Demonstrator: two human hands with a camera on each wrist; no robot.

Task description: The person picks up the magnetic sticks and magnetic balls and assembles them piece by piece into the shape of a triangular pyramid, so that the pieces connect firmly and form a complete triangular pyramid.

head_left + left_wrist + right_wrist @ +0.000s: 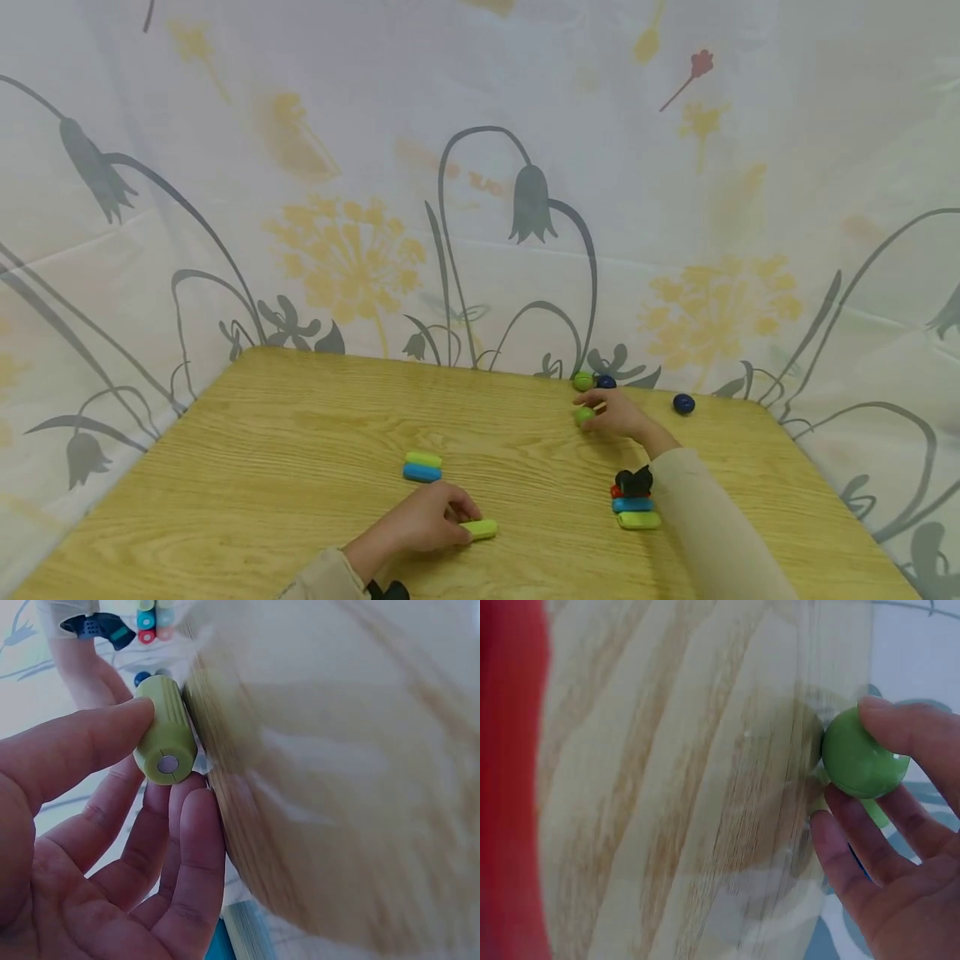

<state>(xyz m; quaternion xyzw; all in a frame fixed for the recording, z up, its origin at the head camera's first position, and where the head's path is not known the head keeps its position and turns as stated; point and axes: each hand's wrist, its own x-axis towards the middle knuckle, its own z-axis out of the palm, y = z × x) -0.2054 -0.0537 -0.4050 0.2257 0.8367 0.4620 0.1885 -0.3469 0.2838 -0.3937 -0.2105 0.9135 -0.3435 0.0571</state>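
Observation:
My left hand (418, 518) pinches a short, fluted yellow-green cylinder (480, 529) just at the tabletop, near its front. Seen in the left wrist view, the thumb lies on the yellow-green cylinder (166, 735) with fingertips below it, and its flat end has a pale round spot. Farther back, my right hand (618, 414) holds a shiny green ball (584, 417) at the table. The right wrist view has the thumb on one side of the green ball (862, 756) and fingertips on the other. Another green ball (582, 381) and a dark blue ball (606, 382) lie just behind that hand.
Left of centre, a yellow-green cylinder (423, 459) and a blue cylinder (422, 472) lie side by side. By the right forearm lie red, blue (632, 504) and yellow-green (639, 521) cylinders. One dark blue ball (683, 404) sits back right. A patterned curtain (480, 275) borders the wooden table (315, 417).

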